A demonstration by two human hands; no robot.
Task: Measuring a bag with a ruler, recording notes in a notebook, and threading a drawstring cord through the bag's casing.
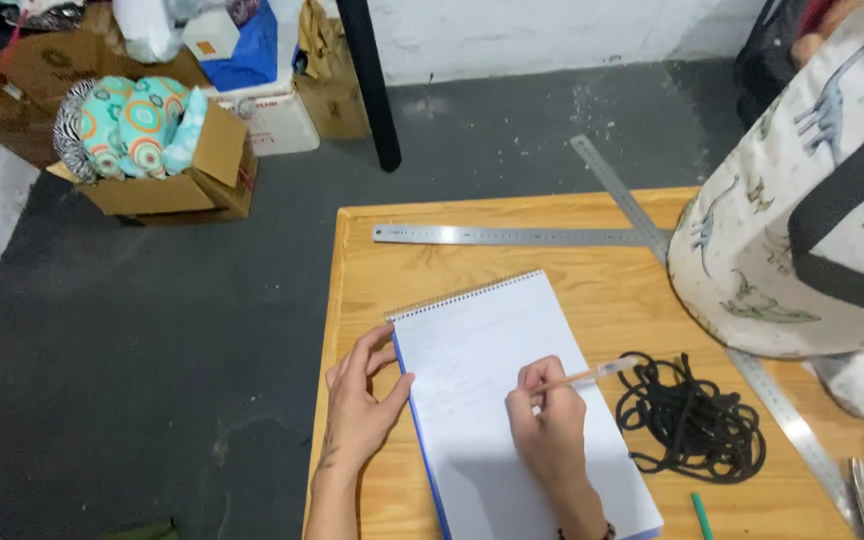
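I see a spiral-bound notepad (512,400) lying on the wooden desk (372,260), binding at the far edge, tilted a little. My right hand (550,425) rests on the page, fingers closed around a pen (592,374) whose clear end points right, towards the coil of black cord (692,415). My left hand (362,405) lies flat beside the pad's left edge, fingers loosely spread, thumb touching the blue margin; it grips nothing. Beyond the pad lies a steel ruler (512,235) across the desk; a second long ruler (772,400) runs diagonally under a dinosaur-print fabric bag (802,230) at right. A green pencil tip (702,515) lies near the cord. On the floor (152,340), a cardboard box (167,185) holds patterned cloth.
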